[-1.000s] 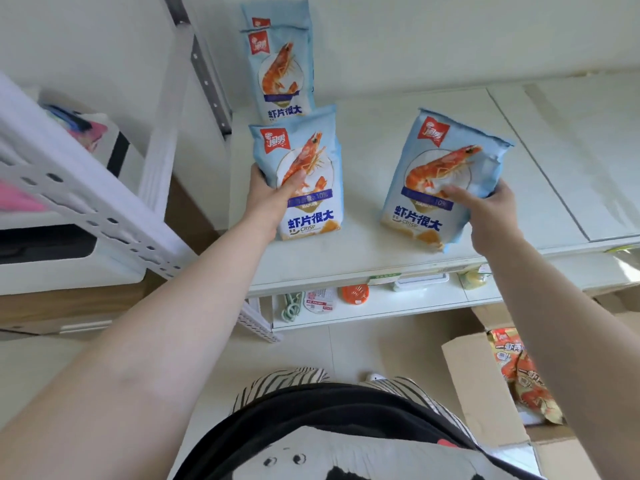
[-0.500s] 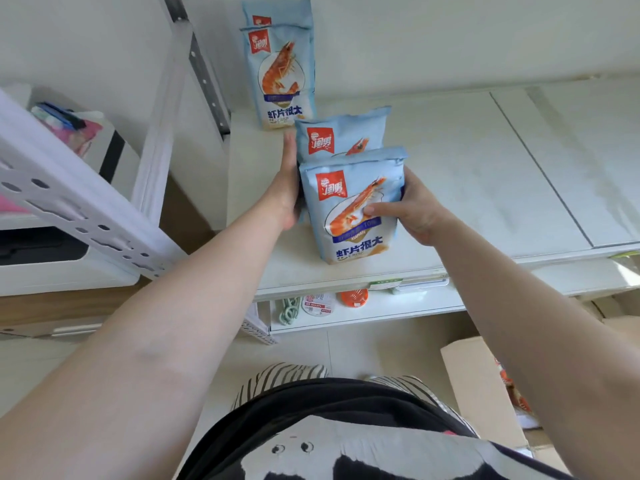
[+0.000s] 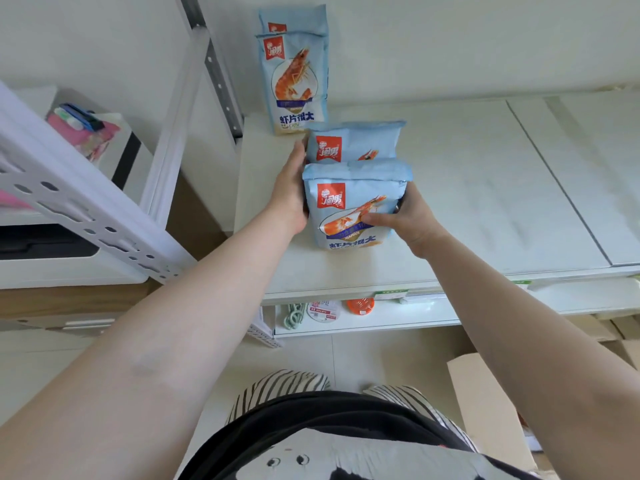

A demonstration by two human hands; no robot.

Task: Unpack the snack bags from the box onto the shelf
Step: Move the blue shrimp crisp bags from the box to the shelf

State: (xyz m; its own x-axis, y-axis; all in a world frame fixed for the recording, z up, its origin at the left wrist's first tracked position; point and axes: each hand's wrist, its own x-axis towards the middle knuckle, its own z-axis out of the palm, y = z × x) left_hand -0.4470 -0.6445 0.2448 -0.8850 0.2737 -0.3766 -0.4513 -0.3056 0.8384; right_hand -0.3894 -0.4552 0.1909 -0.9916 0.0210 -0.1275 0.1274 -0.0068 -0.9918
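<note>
Snack bags (image 3: 355,206) stood upright on the shelf (image 3: 485,188), front one pinched by our right hand (image 3: 407,220), left hand (image 3: 291,188) flat against both; we judged them light, puffy, crushable, best held at edges.

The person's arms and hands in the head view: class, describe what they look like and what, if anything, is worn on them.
Both forearms are bare, with no sleeves reaching them. The left hand and right hand wear no gloves, and no watch, bracelet or ring shows. Below, the person wears a black printed top and striped trousers.
</note>
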